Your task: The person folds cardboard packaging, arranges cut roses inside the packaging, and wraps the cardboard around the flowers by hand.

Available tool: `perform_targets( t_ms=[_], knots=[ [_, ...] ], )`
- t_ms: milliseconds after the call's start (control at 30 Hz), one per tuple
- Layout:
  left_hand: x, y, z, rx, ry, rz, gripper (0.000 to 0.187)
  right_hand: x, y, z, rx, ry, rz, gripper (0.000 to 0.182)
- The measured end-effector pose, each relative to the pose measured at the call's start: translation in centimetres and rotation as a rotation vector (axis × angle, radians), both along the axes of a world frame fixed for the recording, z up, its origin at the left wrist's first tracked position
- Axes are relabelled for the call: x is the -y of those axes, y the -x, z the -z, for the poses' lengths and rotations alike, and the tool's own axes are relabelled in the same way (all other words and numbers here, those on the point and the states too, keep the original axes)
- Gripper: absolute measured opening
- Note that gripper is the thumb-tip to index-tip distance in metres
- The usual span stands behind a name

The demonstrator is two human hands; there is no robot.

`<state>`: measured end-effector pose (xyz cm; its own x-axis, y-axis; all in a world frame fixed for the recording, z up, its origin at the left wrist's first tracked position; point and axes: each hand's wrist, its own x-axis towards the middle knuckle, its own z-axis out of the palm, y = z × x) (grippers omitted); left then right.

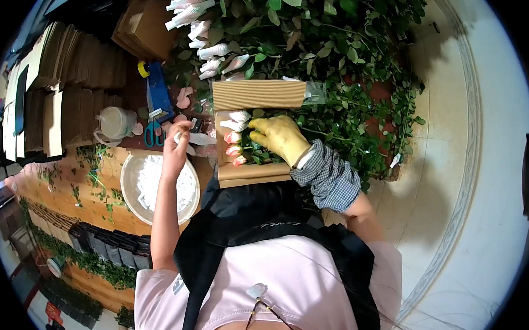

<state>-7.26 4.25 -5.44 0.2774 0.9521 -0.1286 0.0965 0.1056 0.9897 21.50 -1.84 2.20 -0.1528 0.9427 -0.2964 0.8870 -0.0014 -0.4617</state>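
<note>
My bare left hand [179, 139] is closed around one end of a white foam net sleeve [202, 139], left of an open cardboard wrapper. Inside the wrapper [258, 95] lie pink-and-white roses [233, 150], with two heads in white net sleeves [238, 115] above them. My right hand [277, 136], in a yellow glove, lies over the stems just right of the rose heads. Its fingers are curled down onto stems and leaves; the fingertips are partly hidden among them.
A white basin [126, 185] of foam sleeves stands at lower left. Teal scissors [153, 135], a blue tool [160, 89] and a plastic cup [114, 123] are near my left hand. Many leafy stems [340, 56] with sleeved heads lie beyond the wrapper; cardboard stacks [83, 60] stand at left.
</note>
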Motion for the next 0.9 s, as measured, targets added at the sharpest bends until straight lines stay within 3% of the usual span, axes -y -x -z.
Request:
perform_targets(
  t_ms=[67, 100, 133, 267, 333, 400, 467, 533, 600, 667, 700, 733, 767, 800, 867, 900],
  knots=[
    [0.6, -0.4, 1.3, 0.052, 0.300, 0.079, 0.012, -0.5, -0.4, 1.5, 0.106, -0.024, -0.014, 0.032],
    [0.8, -1.4, 2.5, 0.077, 0.375, 0.088, 0.015, -1.3, -0.2, 2.5, 0.275, 0.108, -0.078, 0.030],
    [1.0, -3.0, 3.1, -0.136, 0.292, 0.122, 0.024, -1.5, 0.1, 3.0, 0.277, 0.109, -0.076, 0.030],
    [1.2, -8.0, 0.3, -0.681, -0.193, 0.159, 0.030, -2.2, 1.8, 3.2, 0.450, 0.175, -0.197, 0.025],
    [1.0, -8.4, -0.5, -0.622, -0.225, 0.145, 0.029, -2.0, 1.7, 4.9, 0.551, 0.180, -0.133, 0.019],
    [1.1, -7.8, -0.5, -0.446, -0.095, 0.107, 0.028, -2.5, 1.0, 6.9, 0.549, 0.151, -0.104, 0.019],
    [2.0, -6.3, 0.8, -0.245, 0.090, -0.137, 0.023, -2.9, 0.8, 6.4, 0.511, 0.167, 0.035, 0.017],
    [0.5, -1.8, 3.2, -0.171, 0.103, -0.424, 0.016, -2.7, 0.3, 6.1, 0.484, 0.186, 0.039, 0.020],
    [-0.2, 1.2, 1.9, -0.050, 0.170, -0.326, 0.015, -2.3, 0.1, 5.6, 0.388, 0.053, 0.040, 0.021],
    [0.2, -1.1, -3.6, -0.087, 0.218, -0.036, 0.011, -2.3, 0.6, 5.6, 0.378, 0.085, 0.014, 0.023],
    [0.3, -1.5, -2.8, -0.066, 0.395, 0.116, 0.011, -2.5, 0.6, 5.4, 0.379, 0.114, 0.000, 0.024],
    [0.4, -2.5, -1.5, 0.015, 0.383, 0.259, 0.017, -2.8, 0.6, 4.9, 0.385, 0.142, -0.011, 0.026],
    [0.6, -4.0, -0.2, -0.147, 0.367, 0.372, 0.025, -2.7, 1.0, 4.3, 0.411, 0.158, 0.018, 0.026],
    [1.2, -6.2, -1.0, -0.357, 0.025, 0.373, 0.030, -2.1, 1.0, 4.6, 0.399, 0.076, 0.050, 0.025],
    [1.4, -9.5, -4.0, -0.658, -0.047, 0.330, 0.033, -1.9, 0.8, 5.2, 0.415, 0.061, 0.071, 0.024],
    [1.5, -9.3, -3.9, -0.655, -0.048, 0.330, 0.033, -1.8, 0.7, 5.5, 0.417, 0.060, 0.072, 0.024]
  ],
)
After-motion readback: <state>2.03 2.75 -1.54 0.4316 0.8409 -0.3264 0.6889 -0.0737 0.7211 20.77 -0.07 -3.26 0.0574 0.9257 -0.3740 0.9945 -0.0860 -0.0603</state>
